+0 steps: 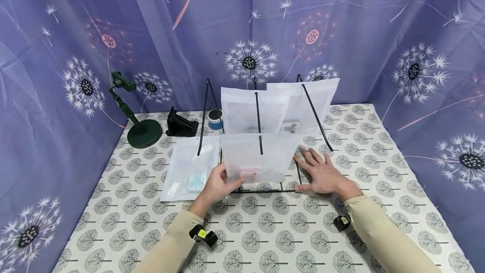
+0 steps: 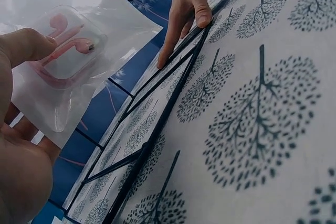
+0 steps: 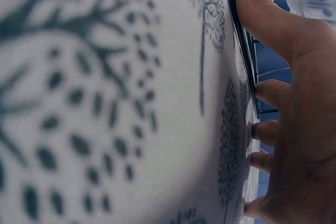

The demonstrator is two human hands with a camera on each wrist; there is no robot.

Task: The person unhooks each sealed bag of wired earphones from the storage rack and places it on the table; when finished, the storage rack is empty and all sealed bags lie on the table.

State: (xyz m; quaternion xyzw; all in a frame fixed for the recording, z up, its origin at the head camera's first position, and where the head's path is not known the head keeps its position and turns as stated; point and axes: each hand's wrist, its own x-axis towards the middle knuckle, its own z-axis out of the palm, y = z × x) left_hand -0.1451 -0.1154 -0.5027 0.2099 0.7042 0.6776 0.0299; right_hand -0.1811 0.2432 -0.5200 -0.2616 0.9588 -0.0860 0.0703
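Note:
My left hand [image 1: 217, 185] pinches the lower left edge of a translucent white zip pouch [image 1: 276, 155] between thumb and fingers. Inside that pouch lie pink earphones [image 2: 67, 51] in a clear case, under the thumb in the left wrist view. The pouch stands upright at the front of a black wire rack [image 1: 265, 191], behind the tip of one prong. My right hand [image 1: 321, 175] rests with spread fingers at the rack's front right corner, its thumb [image 3: 262, 17] against the wire. Two more pouches, a middle one [image 1: 240, 108] and a rear one [image 1: 320, 100], stand behind in the rack.
Left of the rack, another pouch [image 1: 179, 161] lies flat with a teal-and-white item [image 1: 197, 181] inside. Behind it are a dark green stand [image 1: 145, 133], a black holder [image 1: 181, 125] and a small blue-and-white tub [image 1: 215, 122]. A purple curtain [image 1: 212, 24] surrounds the tree-print tabletop [image 1: 273, 239].

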